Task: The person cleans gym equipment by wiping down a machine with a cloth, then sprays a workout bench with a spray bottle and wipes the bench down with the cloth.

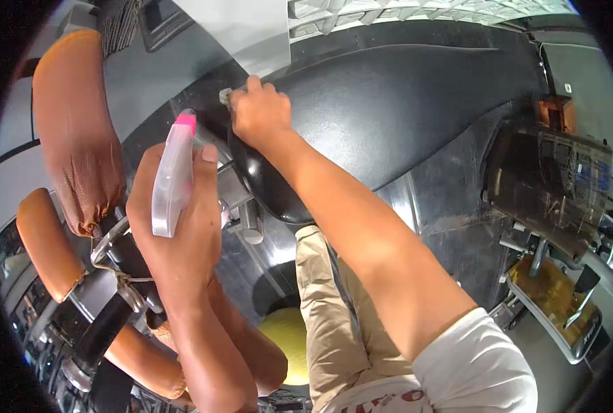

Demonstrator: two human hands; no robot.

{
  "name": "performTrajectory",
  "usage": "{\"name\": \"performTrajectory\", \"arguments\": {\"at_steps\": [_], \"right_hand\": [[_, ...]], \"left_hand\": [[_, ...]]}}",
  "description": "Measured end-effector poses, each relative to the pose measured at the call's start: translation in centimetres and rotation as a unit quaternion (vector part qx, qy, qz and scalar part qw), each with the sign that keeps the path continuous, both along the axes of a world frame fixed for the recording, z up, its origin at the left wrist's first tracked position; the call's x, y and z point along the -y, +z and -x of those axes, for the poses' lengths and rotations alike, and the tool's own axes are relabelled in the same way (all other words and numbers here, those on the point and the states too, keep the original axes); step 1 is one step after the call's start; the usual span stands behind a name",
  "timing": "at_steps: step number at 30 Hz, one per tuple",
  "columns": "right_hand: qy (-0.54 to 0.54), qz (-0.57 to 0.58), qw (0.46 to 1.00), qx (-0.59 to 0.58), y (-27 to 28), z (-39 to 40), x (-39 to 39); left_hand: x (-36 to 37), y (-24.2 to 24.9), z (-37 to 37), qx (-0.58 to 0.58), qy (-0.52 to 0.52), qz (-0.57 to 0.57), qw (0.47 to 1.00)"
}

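Note:
My left hand (199, 206) is closed around a spray bottle (172, 182) with a translucent white trigger head and a pink nozzle; the bottle's body is hidden by the hand. The nozzle points up and away from me. My right hand (259, 115) rests on the far left edge of a black padded bench (389, 110), fingers curled around a crumpled pale cloth (225, 96). Only a small part of this cloth shows past the fingers. The bench surface under my right forearm looks smooth and shiny.
Brown padded rollers (76, 117) on a metal frame stand close on the left. A yellow ball-like object (286, 344) lies low beside my legs. At right is another machine with a brown wooden-looking footplate (551, 296). A white panel (251, 34) stands behind the bench.

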State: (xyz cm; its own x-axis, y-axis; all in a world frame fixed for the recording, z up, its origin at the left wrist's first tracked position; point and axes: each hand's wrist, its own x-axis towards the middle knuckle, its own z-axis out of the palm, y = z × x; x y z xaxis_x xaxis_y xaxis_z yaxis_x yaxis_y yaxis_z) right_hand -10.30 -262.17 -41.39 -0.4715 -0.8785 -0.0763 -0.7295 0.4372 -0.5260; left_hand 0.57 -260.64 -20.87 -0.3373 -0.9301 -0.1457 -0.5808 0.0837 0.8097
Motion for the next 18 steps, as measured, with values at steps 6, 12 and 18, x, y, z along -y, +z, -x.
{"name": "performTrajectory", "arguments": {"at_steps": [6,12,18], "right_hand": [[0.362,0.023,0.929,-0.079,-0.6,-7.3,-12.6],[0.341,0.014,0.938,-0.062,0.7,1.0,-5.0],[-0.139,-0.028,0.986,-0.083,-2.7,7.3,-0.5]], "left_hand": [[0.5,-0.4,-0.6,-0.036,0.006,-0.009,0.999],[0.6,-0.9,-0.8,0.012,-0.038,0.044,0.998],[1.0,-2.3,-1.2,-0.028,-0.011,0.032,0.999]]}}
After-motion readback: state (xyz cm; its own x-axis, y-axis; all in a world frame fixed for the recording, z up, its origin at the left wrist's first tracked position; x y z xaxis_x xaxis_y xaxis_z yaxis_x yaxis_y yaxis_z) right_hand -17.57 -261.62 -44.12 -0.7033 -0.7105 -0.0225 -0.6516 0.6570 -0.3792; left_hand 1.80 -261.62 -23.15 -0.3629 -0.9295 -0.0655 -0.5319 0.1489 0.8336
